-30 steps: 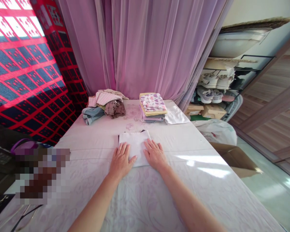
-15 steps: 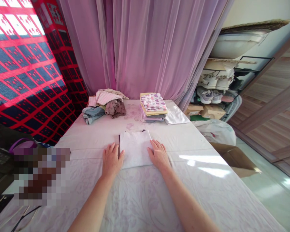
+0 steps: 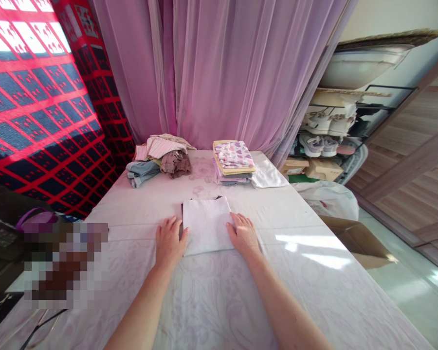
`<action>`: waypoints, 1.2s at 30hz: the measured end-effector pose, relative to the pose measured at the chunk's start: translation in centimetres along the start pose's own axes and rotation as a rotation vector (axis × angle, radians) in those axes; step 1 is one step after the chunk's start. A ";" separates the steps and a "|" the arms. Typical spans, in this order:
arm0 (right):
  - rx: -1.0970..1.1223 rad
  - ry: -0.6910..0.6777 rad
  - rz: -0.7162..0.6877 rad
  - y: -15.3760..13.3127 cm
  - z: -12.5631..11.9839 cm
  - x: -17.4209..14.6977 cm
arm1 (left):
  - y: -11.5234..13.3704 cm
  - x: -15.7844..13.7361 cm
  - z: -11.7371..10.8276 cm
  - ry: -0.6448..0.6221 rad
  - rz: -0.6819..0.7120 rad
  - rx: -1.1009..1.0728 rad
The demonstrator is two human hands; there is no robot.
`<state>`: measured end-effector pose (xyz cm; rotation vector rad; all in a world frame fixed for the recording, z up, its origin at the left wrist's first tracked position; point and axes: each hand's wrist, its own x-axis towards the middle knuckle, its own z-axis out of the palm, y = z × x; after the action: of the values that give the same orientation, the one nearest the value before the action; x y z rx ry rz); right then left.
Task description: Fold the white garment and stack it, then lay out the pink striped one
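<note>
A folded white cloth garment [image 3: 207, 226] with dark bits showing at its left and top edges lies flat on the bed-like surface [image 3: 211, 301], under a pale floral sheet. My left hand [image 3: 170, 239] rests open at its left side, thumb against the edge. On the opposite side, my right hand [image 3: 244, 234] lies open with its fingertips at the right edge. Farther back stands a neat stack of folded clothes [image 3: 234, 163], topped by a heart-print piece. Left of it sits a loose heap of clothes [image 3: 160, 158] in pink, brown and grey-blue.
A white satiny cloth [image 3: 268, 174] lies beside the stack. Purple curtains [image 3: 211, 73] hang behind. At right are a shoe rack with sneakers [image 3: 317, 145] and an open cardboard box [image 3: 357, 240] on the floor. A blurred patch [image 3: 65, 267] covers something at left.
The whole view has shifted slightly, so things appear a little farther right. Both hands stay at the sides of the white garment, which looks the same.
</note>
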<state>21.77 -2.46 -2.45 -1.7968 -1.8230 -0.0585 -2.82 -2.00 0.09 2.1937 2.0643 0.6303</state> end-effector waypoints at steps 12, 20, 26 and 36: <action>-0.051 -0.171 0.267 -2.0 -3.2 1.3 | 0.0 0.0 0.0 -0.006 -0.003 -0.115; 0.007 -0.566 0.519 -2.7 -5.5 5.5 | 0.3 0.4 -0.6 -0.018 -0.029 -0.192; 0.041 -0.543 0.551 -2.4 -5.1 5.7 | 0.1 0.6 -0.6 0.029 -0.066 -0.270; 0.340 -0.542 0.482 -2.0 -5.0 4.3 | 0.1 0.6 -0.9 0.010 -0.028 -0.280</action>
<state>22.02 -0.83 4.18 -2.0611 -1.5354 0.9430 -3.02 -1.69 1.11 2.0053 1.8739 0.8693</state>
